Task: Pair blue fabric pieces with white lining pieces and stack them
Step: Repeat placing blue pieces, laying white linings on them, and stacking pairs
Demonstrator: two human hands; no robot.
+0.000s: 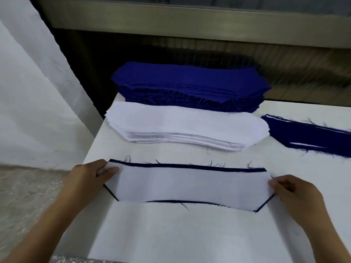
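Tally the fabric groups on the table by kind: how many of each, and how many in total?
Blue-only stack: 1
White lining stack: 1
Mixed blue-and-white pile, far right: 1
Blue-and-white pair, pinched by left hand and right hand: 1
Total: 4

You have two hands in view, left hand [89, 179] and right hand [298, 198]. You see one white piece [190, 185] on one blue piece [190, 165], one white stack [182, 124], one blue stack [188, 86], one mixed pile [311, 135] and one table [171, 234].

Bare table [171, 234] nearside; white stack [182, 128] blocks beyond.
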